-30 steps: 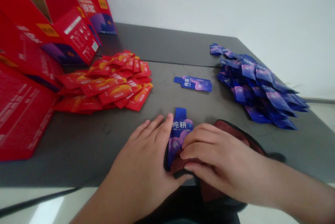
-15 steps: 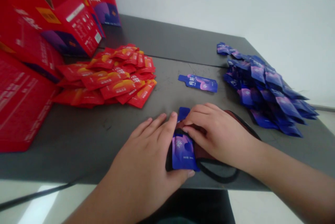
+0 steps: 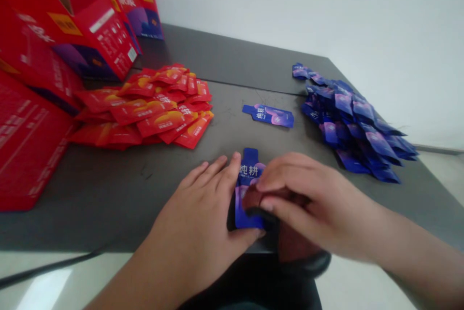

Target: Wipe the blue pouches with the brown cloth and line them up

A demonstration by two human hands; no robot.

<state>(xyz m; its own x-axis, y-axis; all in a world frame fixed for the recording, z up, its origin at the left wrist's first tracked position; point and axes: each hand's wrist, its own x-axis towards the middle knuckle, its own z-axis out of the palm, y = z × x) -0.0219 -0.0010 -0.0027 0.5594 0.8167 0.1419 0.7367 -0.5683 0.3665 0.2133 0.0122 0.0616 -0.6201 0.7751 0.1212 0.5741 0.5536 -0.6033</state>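
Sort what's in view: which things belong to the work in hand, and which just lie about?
In use:
handled sachet, at the left hand
black-edged brown cloth, pinched in the right hand over that sachet

Lying about, untouched:
loose blue sachet and blue pile, possibly related since they match
red sachet pile
red boxes

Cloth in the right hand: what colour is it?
The cloth is reddish brown with black edging; see the head view.
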